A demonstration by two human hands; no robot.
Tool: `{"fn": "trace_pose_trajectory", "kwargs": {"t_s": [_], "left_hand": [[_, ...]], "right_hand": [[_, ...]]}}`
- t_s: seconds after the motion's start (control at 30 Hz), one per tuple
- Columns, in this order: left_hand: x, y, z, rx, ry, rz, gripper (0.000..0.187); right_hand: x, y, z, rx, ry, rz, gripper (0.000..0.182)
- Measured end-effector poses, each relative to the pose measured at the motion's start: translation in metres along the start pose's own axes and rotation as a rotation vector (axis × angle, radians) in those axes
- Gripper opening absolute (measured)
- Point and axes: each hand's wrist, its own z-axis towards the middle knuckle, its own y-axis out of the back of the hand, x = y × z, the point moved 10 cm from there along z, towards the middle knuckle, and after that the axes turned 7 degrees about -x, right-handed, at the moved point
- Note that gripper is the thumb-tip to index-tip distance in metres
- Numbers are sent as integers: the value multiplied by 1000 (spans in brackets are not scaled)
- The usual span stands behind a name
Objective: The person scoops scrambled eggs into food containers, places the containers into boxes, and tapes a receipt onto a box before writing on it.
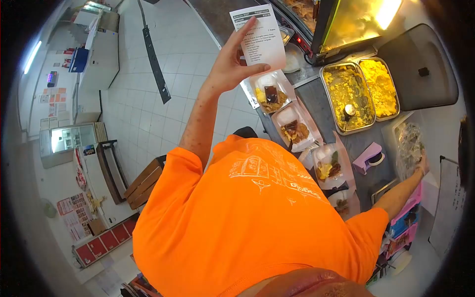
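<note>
Held up in my left hand (236, 63) is a printed paper receipt (260, 39), with a finger on its face and the thumb along its lower edge. Below it, several food boxes stand open in a row on the dark counter; the nearest to the receipt is one box (271, 94) with rice, egg and a dark sauce packet, then another box (293, 127) and a third (327, 166). At the right, my right hand (422, 166) reaches to a clear plastic bag (408, 143); its fingers are mostly hidden by the plastic.
Two metal trays of yellow food, a fuller one (380, 86) and an emptier one (346, 94) with a ladle, sit beside a dark lid (420, 69). A purple tape dispenser (367, 157) lies nearer. A lit glass display case (354, 24) stands at the top.
</note>
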Motion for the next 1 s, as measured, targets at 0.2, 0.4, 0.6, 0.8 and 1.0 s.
{"fn": "trace_pose_trajectory", "kwargs": {"t_s": [0.2,0.4,0.6,0.8,1.0], "left_hand": [[-1,4,-6,4,11,-57,101],[7,14,-17,5,-45,100,103],[24,29,-26,-4,20,32,102],[45,46,-36,-17,98,34,100],[77,51,-36,31,188,-57,96]], "right_hand": [[-11,26,15,-137,5,-620,57],[-12,51,3,9,76,-654,56],[48,91,-76,-111,-35,-206,49],[206,46,-303,331,454,467,33],[186,-147,-604,995,14,526,18]]}}
